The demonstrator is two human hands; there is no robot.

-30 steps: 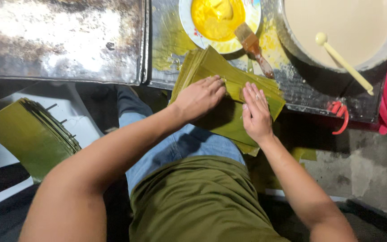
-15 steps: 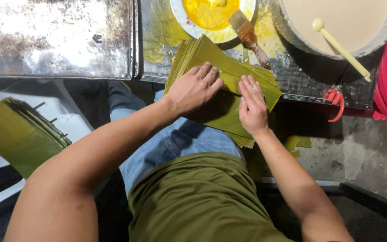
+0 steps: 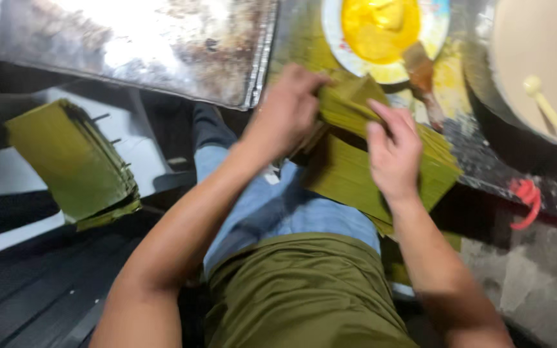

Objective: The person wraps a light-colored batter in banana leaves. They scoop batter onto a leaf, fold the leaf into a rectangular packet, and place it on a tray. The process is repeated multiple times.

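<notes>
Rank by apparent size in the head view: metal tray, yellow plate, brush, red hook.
1. Metal tray, largest, though cut off by the frame.
2. Yellow plate, also partly cropped.
3. Brush.
4. Red hook, close to the brush; blur makes this unsure.
</notes>
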